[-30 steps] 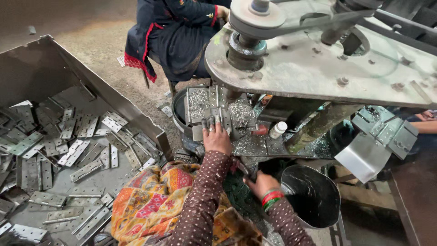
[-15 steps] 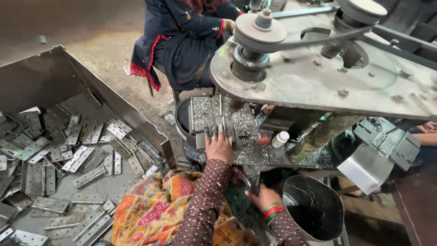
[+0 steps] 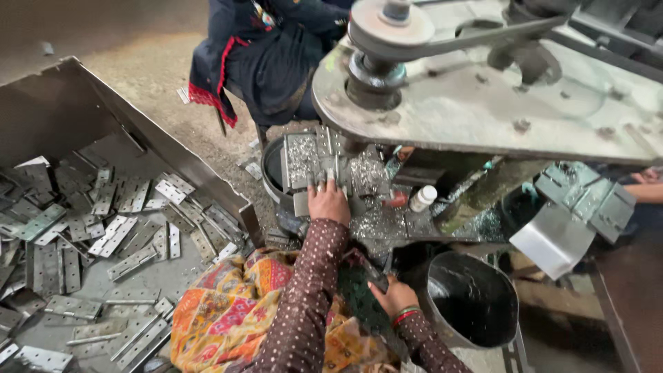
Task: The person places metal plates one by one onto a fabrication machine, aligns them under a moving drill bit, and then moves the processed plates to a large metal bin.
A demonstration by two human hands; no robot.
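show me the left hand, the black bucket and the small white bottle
left hand (image 3: 329, 202), head view, back of the hand
black bucket (image 3: 442, 271), head view, near rim
small white bottle (image 3: 422, 199), head view, middle of its body

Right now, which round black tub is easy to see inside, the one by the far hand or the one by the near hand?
The black bucket beside the right hand: its open mouth shows fully. The other tub, beyond the left hand, is mostly hidden under the machine's fixture.

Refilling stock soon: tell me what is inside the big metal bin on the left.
The metal bin holds a loose pile of flat metal hinges. Whatever lies beneath them is covered.
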